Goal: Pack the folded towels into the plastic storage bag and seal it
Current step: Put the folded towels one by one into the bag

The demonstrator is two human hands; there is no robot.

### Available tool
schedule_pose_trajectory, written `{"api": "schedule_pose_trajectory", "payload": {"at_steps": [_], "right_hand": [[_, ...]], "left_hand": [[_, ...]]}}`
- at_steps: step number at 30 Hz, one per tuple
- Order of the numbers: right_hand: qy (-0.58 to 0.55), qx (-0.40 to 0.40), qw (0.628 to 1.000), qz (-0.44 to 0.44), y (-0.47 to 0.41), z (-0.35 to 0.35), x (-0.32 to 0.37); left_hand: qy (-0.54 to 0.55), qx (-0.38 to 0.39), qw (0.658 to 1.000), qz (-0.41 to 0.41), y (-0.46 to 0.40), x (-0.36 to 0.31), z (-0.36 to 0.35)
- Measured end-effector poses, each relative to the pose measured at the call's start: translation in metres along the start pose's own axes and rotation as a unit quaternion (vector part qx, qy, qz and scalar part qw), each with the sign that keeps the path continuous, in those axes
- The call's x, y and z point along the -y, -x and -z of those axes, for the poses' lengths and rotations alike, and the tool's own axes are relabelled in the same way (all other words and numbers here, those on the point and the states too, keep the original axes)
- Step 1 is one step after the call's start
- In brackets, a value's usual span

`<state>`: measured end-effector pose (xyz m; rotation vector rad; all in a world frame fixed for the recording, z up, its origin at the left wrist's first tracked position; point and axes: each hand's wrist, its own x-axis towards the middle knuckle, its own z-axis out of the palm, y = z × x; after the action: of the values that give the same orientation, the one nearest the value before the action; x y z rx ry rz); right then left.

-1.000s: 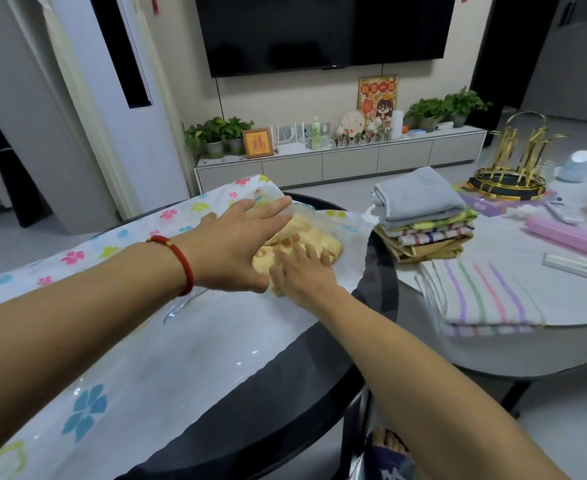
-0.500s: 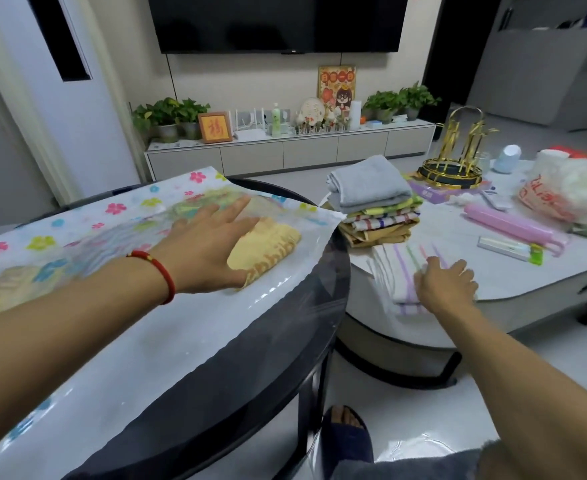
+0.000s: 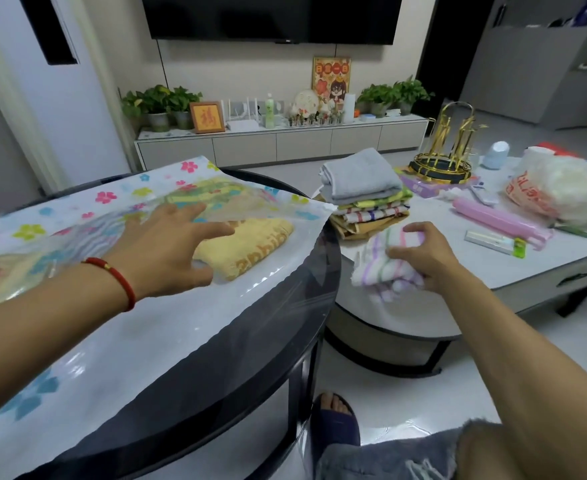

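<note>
While our right hand point(image 3: 420, 258) is gripping the striped towel point(image 3: 382, 265) on the right worktop point(image 3: 458, 244), our left hand point(image 3: 171, 247), fingers spread, is pinning the bag point(image 3: 139, 327); we are keeping its mouth open beside the yellow towel point(image 3: 250, 247).

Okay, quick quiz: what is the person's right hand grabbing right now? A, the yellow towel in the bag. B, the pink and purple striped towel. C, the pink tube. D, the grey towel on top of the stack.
B: the right hand is closed over the striped towel on the white table, beside the stack.
</note>
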<state>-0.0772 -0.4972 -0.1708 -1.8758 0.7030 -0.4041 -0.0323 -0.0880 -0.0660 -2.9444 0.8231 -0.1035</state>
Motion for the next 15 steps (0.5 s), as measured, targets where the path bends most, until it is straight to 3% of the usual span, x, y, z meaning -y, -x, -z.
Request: {"api": "schedule_pose_trajectory", "payload": {"at_steps": [2,4,8,10,12,13,15], "right_hand": [[-0.104,0.09,0.99,-0.025,0.018,0.008,0.019],[-0.191,0.212,0.958,-0.039,0.037,0.011,0.037],[-0.193,0.473,0.86,-0.014,0.076,-0.022,0.068],[-0.182,0.567,0.804,-0.001,0.094,-0.062,0.084],[-0.176,0.604,0.777,0.024,0.101,-0.107,0.102],[-0.184,0.588,0.787,0.04,0.1,-0.128,0.112],[-0.224,0.485,0.843,0.057,0.088,-0.163,0.126]], "left_hand": [[0.009,0.0,1.0,-0.001,0.004,0.004,0.009],[0.022,-0.006,1.0,-0.004,0.004,0.009,0.019],[0.043,-0.009,0.999,0.001,0.0,0.018,0.037],[0.057,-0.002,0.998,0.001,-0.002,0.021,0.044],[0.066,0.001,0.998,0.002,-0.002,0.022,0.048],[0.066,0.0,0.998,0.003,-0.002,0.022,0.049],[0.068,-0.009,0.998,0.006,-0.002,0.023,0.051]]}}
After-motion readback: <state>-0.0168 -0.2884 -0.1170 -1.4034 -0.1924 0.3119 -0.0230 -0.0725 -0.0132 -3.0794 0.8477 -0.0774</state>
